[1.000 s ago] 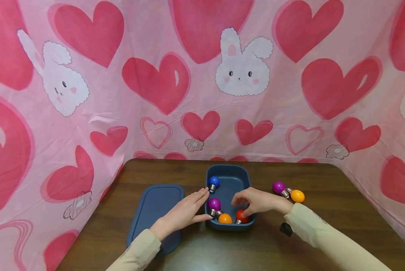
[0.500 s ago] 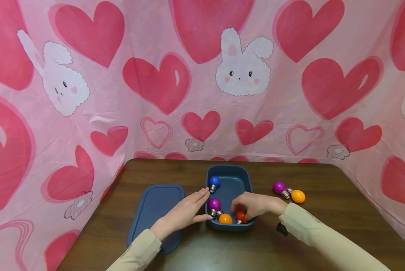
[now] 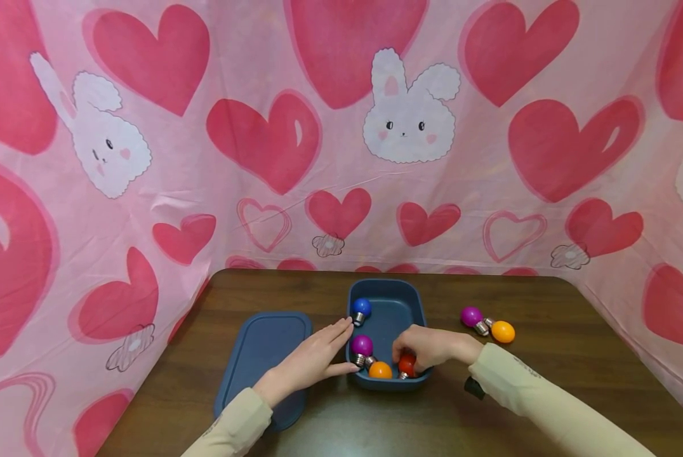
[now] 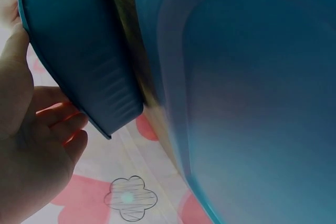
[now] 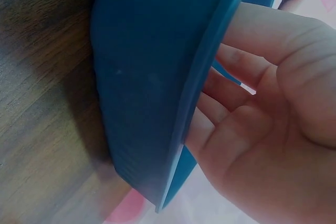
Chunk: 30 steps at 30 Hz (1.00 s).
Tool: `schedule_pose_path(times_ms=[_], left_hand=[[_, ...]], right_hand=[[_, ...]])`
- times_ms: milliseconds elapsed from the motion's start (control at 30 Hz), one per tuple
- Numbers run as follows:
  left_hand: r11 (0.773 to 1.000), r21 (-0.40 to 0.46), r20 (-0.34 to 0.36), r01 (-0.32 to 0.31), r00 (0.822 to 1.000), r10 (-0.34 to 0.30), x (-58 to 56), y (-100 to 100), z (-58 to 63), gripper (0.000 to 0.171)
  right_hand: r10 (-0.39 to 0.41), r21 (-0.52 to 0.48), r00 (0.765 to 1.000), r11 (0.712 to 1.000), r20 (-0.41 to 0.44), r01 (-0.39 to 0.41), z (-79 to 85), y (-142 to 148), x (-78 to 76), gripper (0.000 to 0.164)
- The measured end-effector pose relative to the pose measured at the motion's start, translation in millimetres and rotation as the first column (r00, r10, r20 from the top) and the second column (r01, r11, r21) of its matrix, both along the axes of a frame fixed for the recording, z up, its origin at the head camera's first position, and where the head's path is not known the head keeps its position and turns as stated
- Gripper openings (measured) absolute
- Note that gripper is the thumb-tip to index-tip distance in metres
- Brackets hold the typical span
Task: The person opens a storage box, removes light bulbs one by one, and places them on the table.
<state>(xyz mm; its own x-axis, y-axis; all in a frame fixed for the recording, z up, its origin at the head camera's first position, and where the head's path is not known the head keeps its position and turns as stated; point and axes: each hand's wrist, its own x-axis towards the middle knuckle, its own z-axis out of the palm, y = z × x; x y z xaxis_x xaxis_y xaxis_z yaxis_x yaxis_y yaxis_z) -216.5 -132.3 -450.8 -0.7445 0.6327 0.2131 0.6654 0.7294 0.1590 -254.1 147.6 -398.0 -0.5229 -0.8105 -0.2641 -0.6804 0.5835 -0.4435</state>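
A dark blue box (image 3: 388,383) stands on the table with several coloured light bulbs in it. My right hand (image 3: 433,347) reaches over its right wall and grips a red light bulb (image 3: 407,364) in the near right corner; the box wall hides the fingertips in the right wrist view. My left hand (image 3: 313,362) rests on the box's left rim, fingers extended. Inside, a blue bulb (image 3: 361,308) lies along the left wall, with a purple bulb (image 3: 362,346) nearer me and an orange bulb (image 3: 380,370) beside the red one.
A flat blue lid (image 3: 267,349) lies left of the box, partly under my left forearm. To the right, a second purple bulb (image 3: 471,316) and a yellow-orange bulb (image 3: 503,331) lie on the wooden table (image 3: 547,355). A pink heart-print cloth (image 3: 341,171) hangs behind.
My right hand has sunk slightly lower into the box, and its fingers have closed around the red bulb, which has shifted a little left. The left hand has stayed put.
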Motion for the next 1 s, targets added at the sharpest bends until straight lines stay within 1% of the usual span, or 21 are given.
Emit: schedule_pose_path(times_ms=[67, 267, 500, 600, 800, 900, 1000], left_hand=[[1.0, 0.001, -0.001, 0.001, 1.0, -0.001, 0.3, 0.1, 0.2, 0.078], [1.0, 0.006, -0.009, 0.003, 1.0, -0.003, 1.0, -0.4, 0.9, 0.078], [1.0, 0.008, -0.014, 0.006, 1.0, -0.006, 0.9, -0.5, 0.2, 0.078], [1.0, 0.009, -0.013, 0.007, 1.0, -0.007, 1.4, -0.4, 0.4, 0.078], [1.0, 0.019, -0.018, 0.016, 1.0, -0.015, 1.4, -0.4, 0.5, 0.078], [1.0, 0.017, -0.021, 0.015, 1.0, -0.014, 1.2, -0.6, 0.2, 0.078], [1.0, 0.012, -0.02, 0.013, 1.0, -0.013, 0.7, -0.7, -0.3, 0.078]], right_hand=[[-0.014, 0.004, 1.0, 1.0, 0.002, 0.014, 0.0, 0.5, -0.1, 0.027], [-0.015, -0.003, 1.0, 1.0, -0.022, 0.015, -0.1, 2.3, -1.1, 0.027], [0.014, -0.039, 0.997, 0.999, -0.072, -0.017, 4.1, 5.2, -1.4, 0.026], [0.012, -0.056, 0.996, 0.998, -0.09, -0.017, 7.4, 6.7, -0.4, 0.026], [-0.023, -0.082, 0.995, 0.996, -0.092, 0.015, 13.8, 11.2, 1.3, 0.026], [-0.05, -0.091, 0.995, 0.995, -0.085, 0.042, 16.7, 14.2, 0.3, 0.026], [-0.069, -0.102, 0.993, 0.993, -0.095, 0.059, 19.7, 17.4, -1.5, 0.028]])
